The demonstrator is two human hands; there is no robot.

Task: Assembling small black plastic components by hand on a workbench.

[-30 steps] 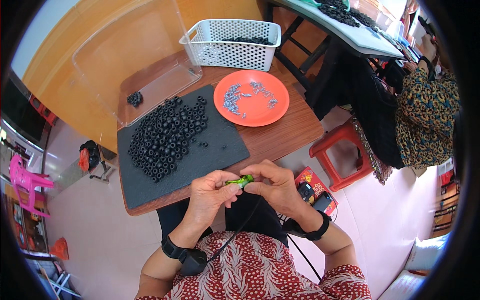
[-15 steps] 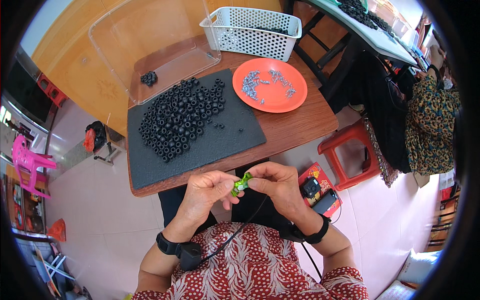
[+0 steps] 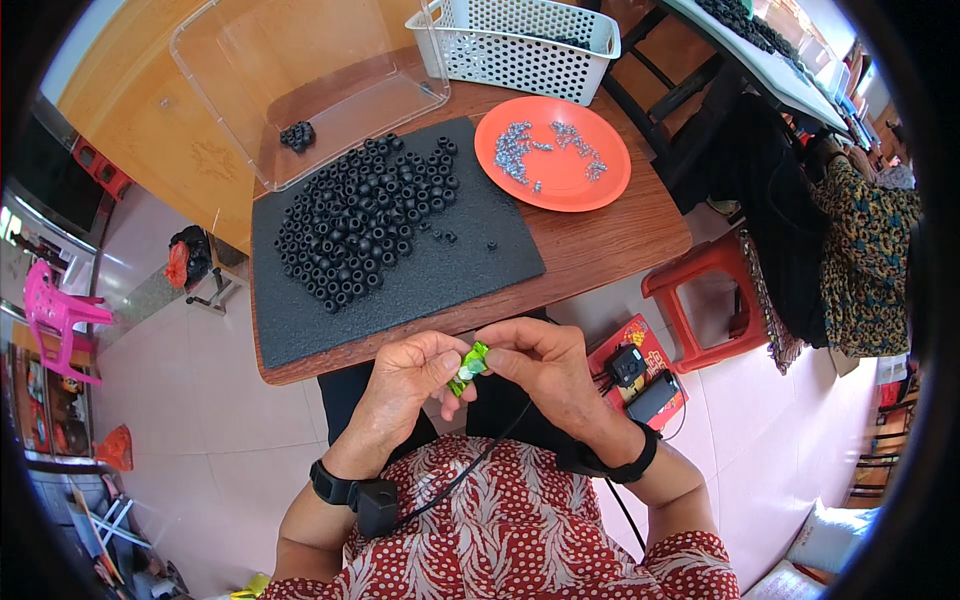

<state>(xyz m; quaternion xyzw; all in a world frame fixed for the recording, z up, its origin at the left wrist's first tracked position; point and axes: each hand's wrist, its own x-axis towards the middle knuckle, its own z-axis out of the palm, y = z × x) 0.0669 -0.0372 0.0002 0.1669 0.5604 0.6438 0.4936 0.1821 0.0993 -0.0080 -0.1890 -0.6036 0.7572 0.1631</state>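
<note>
Black rings, orange plate, a bright green scrap

The small wrapper (image 3: 468,366) is bright green; the rings (image 3: 365,220) and foam mat (image 3: 440,270) are black; the plate (image 3: 590,185) is orange with silvery bits (image 3: 515,160); the basket (image 3: 520,45) is white, the tabletop (image 3: 620,240) brown, the stool (image 3: 700,290) red, the shirt (image 3: 500,530) red with white dots.

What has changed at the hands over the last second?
Little. Both hands, left and right, keep their grip on the small green shiny wrapper above the lap, fingers shifting slightly. Only the camera view tilted. The black rubber rings on the dark foam mat and the orange plastic plate stayed put.
</note>
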